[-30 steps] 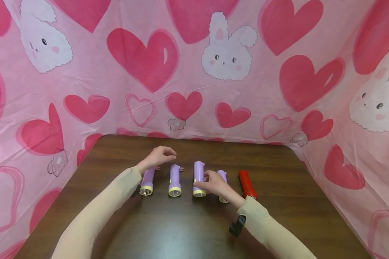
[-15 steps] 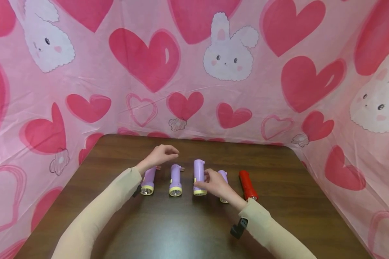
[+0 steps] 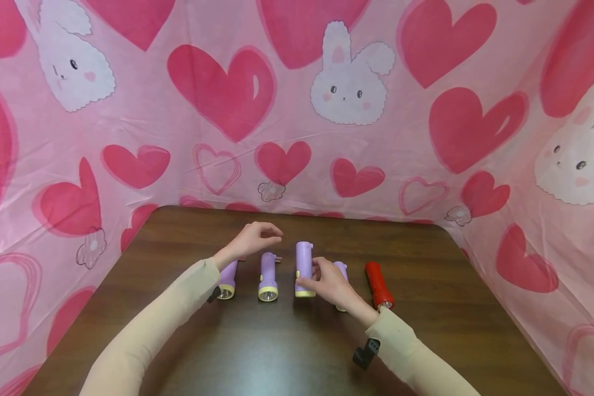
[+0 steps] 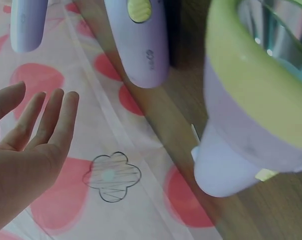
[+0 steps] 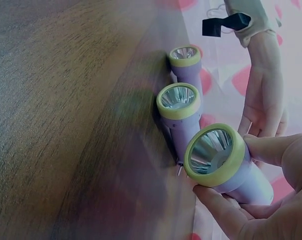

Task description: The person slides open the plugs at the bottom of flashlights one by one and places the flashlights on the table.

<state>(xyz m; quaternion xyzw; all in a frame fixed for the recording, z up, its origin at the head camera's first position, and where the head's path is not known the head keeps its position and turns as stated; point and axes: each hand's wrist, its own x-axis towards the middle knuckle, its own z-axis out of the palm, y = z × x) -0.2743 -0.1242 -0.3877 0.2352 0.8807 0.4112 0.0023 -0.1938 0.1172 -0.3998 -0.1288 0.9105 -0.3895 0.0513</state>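
My right hand [image 3: 329, 280] grips a purple flashlight [image 3: 304, 264] with a yellow rim, thumb and fingers on either side of its head in the right wrist view. Its lens [image 5: 216, 155] points toward the right wrist camera, while the head view hides it. My left hand [image 3: 256, 236] is in the air behind a second purple flashlight [image 3: 268, 275], holding nothing, its fingers loosely extended in the left wrist view. This flashlight has metal prongs by its tail. Farther left lies another purple flashlight [image 3: 229, 279], partly covered by my left wrist.
Right of the held flashlight lies one more purple flashlight [image 3: 343, 269], partly hidden behind my right hand. A red flashlight [image 3: 378, 283] lies beyond it. All are on a dark wooden table [image 3: 277, 346], with pink heart-patterned cloth [image 3: 287, 121] around it.
The flashlight in my right hand has tilted, its tail rising slightly and its lens passing out of the head view. My left hand has drifted a little to the right.
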